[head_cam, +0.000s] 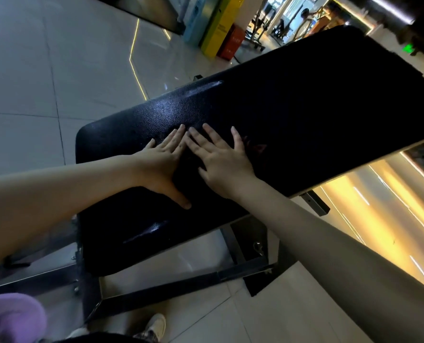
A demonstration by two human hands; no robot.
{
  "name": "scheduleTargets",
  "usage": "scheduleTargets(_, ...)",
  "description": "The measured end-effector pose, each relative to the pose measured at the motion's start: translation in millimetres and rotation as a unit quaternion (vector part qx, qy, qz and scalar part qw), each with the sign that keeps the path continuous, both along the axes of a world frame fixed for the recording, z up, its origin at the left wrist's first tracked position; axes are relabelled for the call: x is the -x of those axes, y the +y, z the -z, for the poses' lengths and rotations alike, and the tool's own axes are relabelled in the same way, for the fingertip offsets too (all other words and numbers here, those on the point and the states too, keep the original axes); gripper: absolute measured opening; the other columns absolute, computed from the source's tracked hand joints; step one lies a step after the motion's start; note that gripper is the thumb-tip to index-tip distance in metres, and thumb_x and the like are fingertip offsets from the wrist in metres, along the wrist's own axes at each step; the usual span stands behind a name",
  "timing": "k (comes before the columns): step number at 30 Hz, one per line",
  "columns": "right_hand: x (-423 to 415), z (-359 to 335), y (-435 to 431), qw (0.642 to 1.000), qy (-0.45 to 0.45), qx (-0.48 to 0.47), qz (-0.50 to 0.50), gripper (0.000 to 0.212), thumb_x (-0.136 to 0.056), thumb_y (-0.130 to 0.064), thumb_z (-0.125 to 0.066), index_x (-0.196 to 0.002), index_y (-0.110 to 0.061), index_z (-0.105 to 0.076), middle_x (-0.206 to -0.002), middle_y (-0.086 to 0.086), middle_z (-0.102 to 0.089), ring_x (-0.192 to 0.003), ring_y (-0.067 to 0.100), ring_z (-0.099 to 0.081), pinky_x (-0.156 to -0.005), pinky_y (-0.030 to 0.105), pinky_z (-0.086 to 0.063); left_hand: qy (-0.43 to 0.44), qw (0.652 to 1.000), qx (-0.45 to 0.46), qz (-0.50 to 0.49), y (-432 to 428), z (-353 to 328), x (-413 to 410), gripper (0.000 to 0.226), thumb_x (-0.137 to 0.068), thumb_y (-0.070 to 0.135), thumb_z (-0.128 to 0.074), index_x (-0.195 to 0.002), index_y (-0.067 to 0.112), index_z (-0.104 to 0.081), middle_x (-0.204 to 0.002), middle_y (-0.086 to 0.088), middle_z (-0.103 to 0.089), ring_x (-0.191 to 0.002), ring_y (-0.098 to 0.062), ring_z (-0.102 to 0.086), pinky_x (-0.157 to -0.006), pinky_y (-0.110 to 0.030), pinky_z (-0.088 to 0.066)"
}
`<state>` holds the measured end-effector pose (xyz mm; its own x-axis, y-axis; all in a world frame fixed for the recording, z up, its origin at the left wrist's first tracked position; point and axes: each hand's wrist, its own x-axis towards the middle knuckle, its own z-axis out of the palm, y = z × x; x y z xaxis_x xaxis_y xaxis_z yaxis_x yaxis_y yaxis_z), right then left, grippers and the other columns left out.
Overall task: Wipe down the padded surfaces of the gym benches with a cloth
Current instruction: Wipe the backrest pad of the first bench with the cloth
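Observation:
A long black padded gym bench (292, 100) runs from the lower left up to the upper right of the head view. My left hand (162, 164) lies flat on the pad with fingers straight and thumb spread. Beside it, my right hand (220, 157) also lies flat on the pad, fingers spread, almost touching the left fingertips. Neither hand holds anything. A purple cloth (10, 318) sits at the bottom left corner, away from both hands. Wet or shiny streaks show on the pad near its left end.
The bench's dark metal frame (181, 283) stands on a pale tiled floor (45, 70). My shoe (154, 325) is below the bench end. Yellow and red boxes (220, 28) stand far behind, with gym machines beyond them.

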<state>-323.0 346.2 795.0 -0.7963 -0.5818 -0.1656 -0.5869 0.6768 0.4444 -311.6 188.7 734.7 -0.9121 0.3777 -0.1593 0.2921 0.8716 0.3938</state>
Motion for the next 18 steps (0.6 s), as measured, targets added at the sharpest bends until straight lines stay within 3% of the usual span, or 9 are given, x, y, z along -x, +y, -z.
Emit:
scheduleTargets(7, -41, -5, 30, 0.999, -0.023, -0.033, -0.032, 0.064, -0.098, -0.037, -0.034, -0.154, -0.026, -0.005, -0.162, -0.009, 0.003, -0.148, 0.01, 0.009, -0.116, 0.049, 0.009, -0.012, 1.0, 0.007, -0.014, -3, 3, -8, 0.152, -0.051, 0.081, -0.067, -0.146, 0.014, 0.031, -0.151, -0.007, 0.04, -0.142, -0.023, 0.031, -0.12, -0.052, 0.0)
scheduleTargets(11, -57, -3, 46, 0.998, -0.015, -0.033, -0.059, 0.068, -0.086, -0.042, -0.019, -0.151, -0.022, -0.027, -0.159, -0.003, -0.021, -0.148, 0.016, -0.013, -0.113, 0.05, 0.002, -0.009, 1.0, 0.012, -0.013, 2, 5, -9, 0.153, -0.052, 0.08, -0.069, -0.145, 0.014, 0.033, -0.151, -0.006, 0.041, -0.142, -0.022, 0.031, -0.12, -0.052, 0.001)
scheduleTargets(16, -26, -3, 21, 0.999, -0.022, -0.035, -0.03, 0.064, -0.098, -0.041, -0.035, -0.154, -0.03, -0.005, -0.162, -0.009, 0.007, -0.148, 0.012, 0.012, -0.116, 0.052, 0.007, -0.017, 1.0, -0.006, -0.019, 1, 8, -8, 0.153, -0.051, 0.081, -0.069, -0.146, 0.014, 0.032, -0.15, -0.006, 0.043, -0.141, -0.023, 0.033, -0.12, -0.052, 0.004)
scheduleTargets(18, -4, -2, 4, 0.999, -0.011, -0.032, -0.022, 0.064, -0.099, -0.04, -0.035, -0.154, -0.03, -0.005, -0.162, -0.01, 0.008, -0.148, 0.012, 0.013, -0.117, 0.052, 0.006, -0.021, 1.0, -0.006, -0.022, 0, 7, -7, 0.155, -0.05, 0.082, -0.068, -0.146, 0.014, 0.032, -0.15, -0.005, 0.043, -0.141, -0.022, 0.033, -0.12, -0.052, 0.003)
